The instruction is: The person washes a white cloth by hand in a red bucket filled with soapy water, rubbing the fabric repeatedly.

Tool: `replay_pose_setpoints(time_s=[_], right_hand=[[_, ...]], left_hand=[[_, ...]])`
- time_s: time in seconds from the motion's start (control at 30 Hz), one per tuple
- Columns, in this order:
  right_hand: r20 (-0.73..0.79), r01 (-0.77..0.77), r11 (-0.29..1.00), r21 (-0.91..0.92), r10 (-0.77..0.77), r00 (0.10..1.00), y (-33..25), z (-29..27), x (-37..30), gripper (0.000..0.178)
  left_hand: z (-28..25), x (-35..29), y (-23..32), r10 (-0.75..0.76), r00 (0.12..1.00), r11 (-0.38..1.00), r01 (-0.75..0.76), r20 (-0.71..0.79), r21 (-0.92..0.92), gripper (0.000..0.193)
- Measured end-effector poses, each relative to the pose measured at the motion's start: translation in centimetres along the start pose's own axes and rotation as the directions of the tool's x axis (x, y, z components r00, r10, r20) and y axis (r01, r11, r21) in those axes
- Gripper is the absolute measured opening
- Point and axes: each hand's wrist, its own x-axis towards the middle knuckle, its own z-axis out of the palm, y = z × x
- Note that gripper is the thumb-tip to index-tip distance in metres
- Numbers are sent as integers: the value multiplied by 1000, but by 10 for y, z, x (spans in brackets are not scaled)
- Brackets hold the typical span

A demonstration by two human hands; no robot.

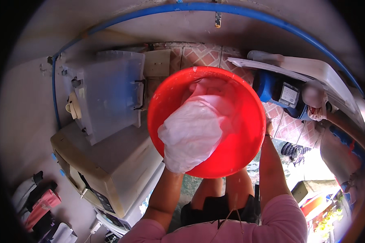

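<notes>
A large round red basin (241,152) is in front of me, tilted so that I see into it. White wet-looking cloth (190,131) lies bunched inside and hangs over the near left rim. My left forearm reaches up to that rim, where the cloth covers my left hand, so its fingers are hidden. On the right side, my right hand (269,127) grips the outside of the basin near its rim. Most of its fingers are out of sight behind the wall of the basin.
To the left, a translucent plastic bin (109,93) rests on a beige washing machine (101,162). A blue machine (271,89) with a label stands at right, near white panels (308,67). A blue pipe (239,10) curves along the wall. Pink tiles (200,56) lie beyond the basin.
</notes>
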Motion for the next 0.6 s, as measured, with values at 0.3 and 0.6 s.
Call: replay_pose_setpoints(time_s=[0.3, 0.6], right_hand=[[-111, 159, 456, 876, -132, 985, -155, -138, -161, 42], [551, -90, 643, 761, -566, 613, -336, 5, -197, 31]], left_hand=[[9, -22, 30, 75, 997, 994, -73, 14, -87, 58], [-4, -37, 30, 102, 994, 982, -105, -26, -157, 57]])
